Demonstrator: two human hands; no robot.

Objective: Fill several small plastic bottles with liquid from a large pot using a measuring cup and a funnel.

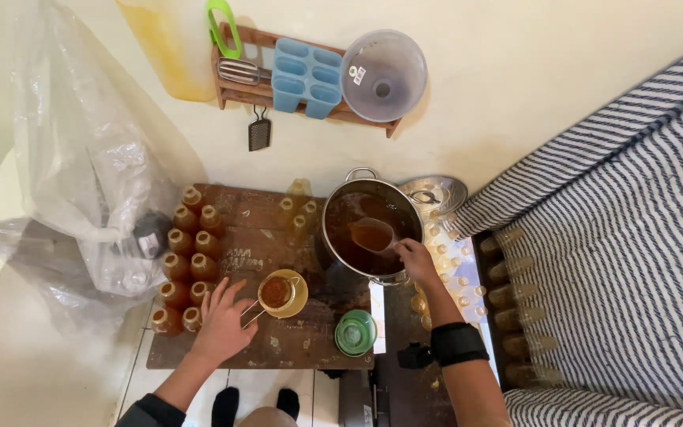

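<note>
My right hand (416,258) holds a ladle (373,234) over a large steel pot (333,207) of brown liquid; the ladle's bowl is full of the same liquid. My left hand (221,316) rests on the wooden table (258,209), steadying a yellow funnel with a strainer (281,293) that sits on a bottle. Several filled bottles with brown liquid (183,265) stand in rows just left of that hand. A black wristband sits on my right forearm.
A green lid (355,333) lies near the table's front edge. Empty clear bottles (456,277) stand right of the pot, beside a steel pot lid (435,194). A clear plastic bag (81,166) bulges at left. A wall shelf (302,75) holds a funnel and moulds. Striped cloth (618,237) covers the right.
</note>
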